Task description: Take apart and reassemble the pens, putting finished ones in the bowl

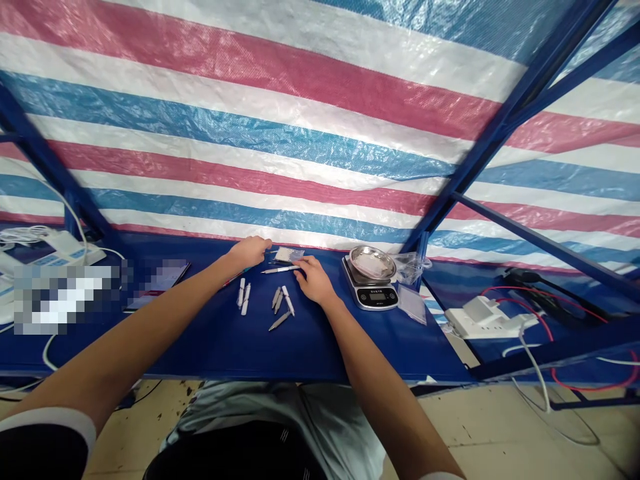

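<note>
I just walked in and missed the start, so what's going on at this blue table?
At the blue table, a person's right hand holds a slim white pen. The left hand is by a small clear bag; whether it grips anything is hard to tell. White pieces and grey pieces lie loose nearer the person, and a scale with a metal bowl on top stands to the right.
</note>
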Demonstrator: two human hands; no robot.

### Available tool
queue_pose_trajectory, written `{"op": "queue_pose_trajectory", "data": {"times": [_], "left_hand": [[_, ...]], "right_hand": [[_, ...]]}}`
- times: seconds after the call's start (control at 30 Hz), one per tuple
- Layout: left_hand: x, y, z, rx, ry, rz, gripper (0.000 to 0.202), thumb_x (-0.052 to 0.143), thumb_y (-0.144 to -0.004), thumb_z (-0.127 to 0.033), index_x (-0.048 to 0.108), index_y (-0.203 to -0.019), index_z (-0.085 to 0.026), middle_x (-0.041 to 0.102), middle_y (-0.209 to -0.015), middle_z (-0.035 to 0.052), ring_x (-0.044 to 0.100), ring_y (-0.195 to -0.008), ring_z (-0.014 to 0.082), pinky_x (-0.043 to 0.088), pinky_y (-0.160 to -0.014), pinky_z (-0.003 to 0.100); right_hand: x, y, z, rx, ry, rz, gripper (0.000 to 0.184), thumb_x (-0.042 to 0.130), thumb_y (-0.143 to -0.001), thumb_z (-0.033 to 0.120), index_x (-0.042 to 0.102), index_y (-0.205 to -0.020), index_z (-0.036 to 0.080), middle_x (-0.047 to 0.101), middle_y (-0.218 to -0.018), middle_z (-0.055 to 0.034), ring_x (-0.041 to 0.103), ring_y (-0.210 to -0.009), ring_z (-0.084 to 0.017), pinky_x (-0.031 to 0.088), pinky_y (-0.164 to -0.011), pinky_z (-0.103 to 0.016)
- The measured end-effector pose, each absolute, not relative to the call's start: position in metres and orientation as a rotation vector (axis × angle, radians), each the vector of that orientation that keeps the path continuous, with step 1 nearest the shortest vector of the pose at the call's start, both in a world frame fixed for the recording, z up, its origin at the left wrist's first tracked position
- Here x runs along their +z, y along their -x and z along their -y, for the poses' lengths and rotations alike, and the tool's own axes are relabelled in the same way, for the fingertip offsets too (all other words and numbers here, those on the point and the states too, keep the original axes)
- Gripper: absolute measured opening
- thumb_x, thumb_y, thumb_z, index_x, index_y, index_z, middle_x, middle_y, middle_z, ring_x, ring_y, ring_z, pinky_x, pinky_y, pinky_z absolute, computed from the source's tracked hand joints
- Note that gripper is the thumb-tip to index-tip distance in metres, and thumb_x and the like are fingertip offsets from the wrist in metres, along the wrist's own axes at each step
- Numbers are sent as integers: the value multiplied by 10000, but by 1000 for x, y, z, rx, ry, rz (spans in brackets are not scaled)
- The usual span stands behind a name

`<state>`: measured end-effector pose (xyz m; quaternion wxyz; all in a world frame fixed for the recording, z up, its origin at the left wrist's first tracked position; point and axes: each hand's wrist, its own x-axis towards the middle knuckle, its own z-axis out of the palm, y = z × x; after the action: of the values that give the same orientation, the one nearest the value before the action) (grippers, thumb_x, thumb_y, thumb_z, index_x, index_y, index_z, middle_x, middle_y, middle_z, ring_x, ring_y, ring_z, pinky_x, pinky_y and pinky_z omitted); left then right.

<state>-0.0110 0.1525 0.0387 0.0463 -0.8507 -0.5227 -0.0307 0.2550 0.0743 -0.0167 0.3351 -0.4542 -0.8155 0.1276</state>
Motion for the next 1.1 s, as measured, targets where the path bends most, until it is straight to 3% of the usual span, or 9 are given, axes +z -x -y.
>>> {"op": "queue_pose_trajectory", "data": {"times": [0.1,0.33,0.43,0.57,0.7,0.87,1.0,1.1], "left_hand": [[44,2,-142,-304,2677,1562,397,604,-809,-127,724,-1184,-180,807,-1063,99,759,-986,266,544,-834,300],[45,-14,-128,-415,3090,1298,329,650,-795,-129,727,-1107,-199,817,-1020,40,773,-949,207,553,-860,253],[43,-15,-121,-489,3077,1306,302,646,-870,-179,732,-1160,-186,811,-1132,74,765,-1059,228,555,-946,293],[38,-7,-99,-711,2990,1313,358,597,-1009,-375,714,-1299,-202,776,-1272,102,720,-1194,263,532,-1059,365],[29,4,-71,-755,2928,1350,422,591,-1033,-481,720,-1346,-229,751,-1315,108,686,-1224,289,516,-1092,412],[19,9,-40,-948,2859,1398,384,492,-1099,-444,752,-1292,-237,763,-1230,102,713,-1107,257,538,-997,369],[12,4,-24,-1079,2897,1303,372,492,-1109,-438,756,-1273,-232,765,-1196,98,711,-1107,247,534,-982,342],[10,1,-21,-1083,2972,1252,381,473,-1119,-429,755,-1288,-237,772,-1181,89,720,-1071,234,535,-948,320]], "right_hand": [[-15,-256,-74,271,1155,2228,335,550,-1042,169,715,-1331,208,625,-1398,-121,539,-1262,-271,447,-1138,-437],[-13,-263,-76,318,1226,2241,259,661,-1012,205,738,-1259,207,653,-1184,-101,562,-1111,-250,448,-1069,-411],[-15,-267,-77,332,1236,2253,207,666,-1019,214,765,-1201,204,650,-1160,-106,558,-1088,-251,445,-1060,-414],[-14,-269,-76,387,1198,2215,148,632,-1028,198,749,-1117,179,668,-1121,-109,572,-1097,-257,458,-1054,-414],[-6,-270,-69,543,1120,2074,149,566,-1050,235,704,-1092,196,699,-1113,-91,631,-1078,-233,483,-1040,-399],[6,-267,-51,1042,971,1850,247,561,-1055,436,656,-1065,208,762,-986,-42,680,-763,-161,545,-794,-313],[16,-266,-39,1294,1054,1757,498,620,-993,638,673,-792,185,684,-698,-15,567,-551,-121,438,-570,-246],[22,-267,-34,1335,1074,1723,518,691,-938,660,677,-737,183,668,-665,-12,547,-534,-114,417,-547,-239]]}}
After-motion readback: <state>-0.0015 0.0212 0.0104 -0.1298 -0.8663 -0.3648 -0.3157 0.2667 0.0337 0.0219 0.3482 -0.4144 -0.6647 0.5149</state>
